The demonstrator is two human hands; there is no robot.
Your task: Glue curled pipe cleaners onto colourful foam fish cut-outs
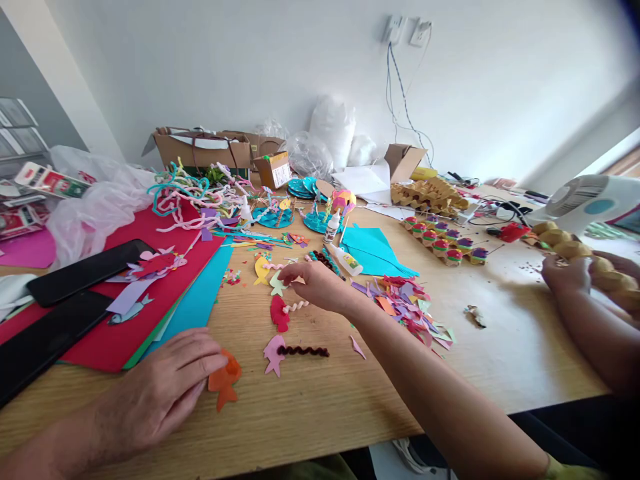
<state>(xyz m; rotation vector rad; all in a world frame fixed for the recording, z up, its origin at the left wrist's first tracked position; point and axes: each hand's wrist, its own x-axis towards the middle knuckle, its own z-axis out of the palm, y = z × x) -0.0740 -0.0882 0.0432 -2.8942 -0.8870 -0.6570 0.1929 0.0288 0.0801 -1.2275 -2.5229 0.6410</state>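
My left hand (pixel 160 380) is closed on an orange paper fish (pixel 227 381) near the table's front edge, pinching its side. Farther forward, my right hand (pixel 315 283) is bent with fingertips together over a pale green paper fish (pixel 278 284); whatever sits in its fingertips is too small to make out. Around it lie a yellow paper fish (pixel 261 269), a red paper fish (pixel 280 313) with a pale twisted pipe cleaner (pixel 297 307), and a pink paper fish (pixel 274 353) with a dark brown twisted pipe cleaner (pixel 305 351).
Glue bottles (pixel 346 260) and blue paper (pixel 377 250) lie beyond my right hand, paper scraps (pixel 407 307) to its right. Phones (pixel 93 270) rest on red paper (pixel 120 340) at left. Another person's hands (pixel 567 277) hold an egg-carton strip (pixel 570 248) at right.
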